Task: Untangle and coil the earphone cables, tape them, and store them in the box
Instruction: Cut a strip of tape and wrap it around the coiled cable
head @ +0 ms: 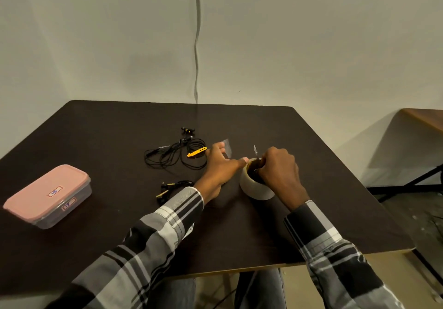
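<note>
Two earphone sets: tangled earphones [176,151] mid-worktop, second earphones [167,190] nearer | one closed pink box [48,195] near left edge | left hand [221,165] pinches tape strip [227,147]; right hand [279,167] grips tape roll [254,187].

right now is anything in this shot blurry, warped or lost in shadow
Head view: dim, warm light; the wide lens bows the table edges. The black earphone cables nearly merge with the dark top. The clear tape strip at the left hand is faint. The right hand shades the tape roll.

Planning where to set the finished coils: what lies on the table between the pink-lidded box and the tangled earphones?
Nothing: in the head view, only bare dark table separates the box from the tangled earphones.
</note>
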Action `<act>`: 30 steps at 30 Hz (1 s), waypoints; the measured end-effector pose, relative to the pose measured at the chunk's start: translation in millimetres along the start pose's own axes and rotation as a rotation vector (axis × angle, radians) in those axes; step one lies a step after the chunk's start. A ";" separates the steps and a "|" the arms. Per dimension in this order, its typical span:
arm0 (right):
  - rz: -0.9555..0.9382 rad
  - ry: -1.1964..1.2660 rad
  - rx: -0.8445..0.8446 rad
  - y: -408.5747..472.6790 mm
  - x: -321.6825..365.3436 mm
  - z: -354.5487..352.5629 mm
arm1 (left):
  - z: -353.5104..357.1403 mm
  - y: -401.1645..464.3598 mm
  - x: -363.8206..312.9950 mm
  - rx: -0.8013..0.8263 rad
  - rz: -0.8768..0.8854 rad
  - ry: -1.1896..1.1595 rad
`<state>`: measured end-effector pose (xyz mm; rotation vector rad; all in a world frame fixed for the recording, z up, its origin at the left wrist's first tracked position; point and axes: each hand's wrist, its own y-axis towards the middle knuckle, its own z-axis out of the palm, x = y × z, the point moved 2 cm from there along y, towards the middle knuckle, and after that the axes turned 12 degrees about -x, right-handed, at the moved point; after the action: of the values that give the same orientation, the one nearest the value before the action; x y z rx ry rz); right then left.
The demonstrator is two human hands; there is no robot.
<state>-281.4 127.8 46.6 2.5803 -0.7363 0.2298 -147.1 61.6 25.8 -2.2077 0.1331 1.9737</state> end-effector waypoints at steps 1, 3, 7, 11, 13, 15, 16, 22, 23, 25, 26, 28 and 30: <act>-0.017 -0.017 0.009 1.6 -0.3 -1.0 | -4.4 -1.2 -3.6 0.008 -0.021 -0.027; -0.057 -0.041 0.017 4.2 0.0 -2.4 | -13.3 -4.3 -9.3 0.037 -0.055 -0.102; -0.101 -0.057 0.037 7.6 0.8 -2.4 | -32.5 -8.5 -17.2 0.055 -0.045 -0.161; -0.110 -0.072 0.066 7.2 3.1 -5.9 | -47.4 -9.9 -21.4 0.017 -0.027 -0.158; -0.109 -0.080 0.088 6.4 3.6 -8.1 | -53.1 -10.5 -21.1 0.013 -0.009 -0.157; -0.101 -0.091 0.106 7.1 3.6 -10.1 | -59.5 -11.2 -20.0 0.022 0.011 -0.155; -0.102 -0.093 0.114 7.7 4.3 -12.1 | -62.4 -11.4 -19.3 0.028 0.019 -0.155; -0.083 -0.071 0.070 10.1 8.5 -25.2 | -77.7 -14.6 -18.7 0.042 0.046 -0.168; -0.081 -0.028 0.005 9.8 10.9 -28.5 | -80.7 -14.8 -19.9 0.044 0.049 -0.168; -0.080 0.170 -0.140 4.5 23.2 -35.9 | -88.4 -15.2 -22.6 0.038 0.058 -0.162; -0.065 0.306 -0.171 -1.1 33.1 -39.5 | -92.7 -15.3 -23.8 0.032 0.062 -0.159; 0.009 0.609 -0.116 -13.2 54.7 -42.4 | -100.3 -15.8 -26.7 0.020 0.074 -0.157; 0.105 0.859 0.029 -23.3 74.9 -36.8 | -108.1 -16.9 -28.2 -0.002 0.082 -0.144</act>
<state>-207.0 127.9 91.1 2.1361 -0.5211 1.2751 -41.8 56.1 66.3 -2.0835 0.2057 2.1687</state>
